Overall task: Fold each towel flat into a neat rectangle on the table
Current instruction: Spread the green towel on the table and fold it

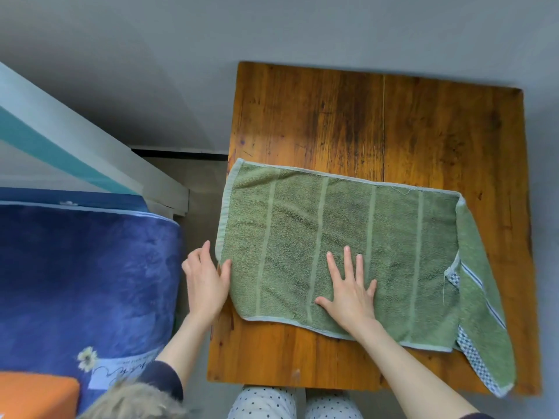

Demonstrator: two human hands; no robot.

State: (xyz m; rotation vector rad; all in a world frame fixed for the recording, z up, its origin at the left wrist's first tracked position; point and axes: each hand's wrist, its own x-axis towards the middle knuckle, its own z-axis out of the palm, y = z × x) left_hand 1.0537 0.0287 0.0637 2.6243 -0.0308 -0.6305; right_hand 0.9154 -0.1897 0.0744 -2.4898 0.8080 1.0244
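The green towel (348, 252) lies spread on the near half of the table (378, 122), its 3 o'clock end folded over. The right hand (351, 293) presses it flat, fingers spread. The left hand (205, 285) touches its 9 o'clock edge, fingers relaxed, holding nothing.

1. A grey wall (187, 71) fills the top.
2. A worn wooden table (378, 122) stands against it.
3. A bed with a dark blue blanket (90, 282) (daisy print) sits left, beside a white frame (121, 158).
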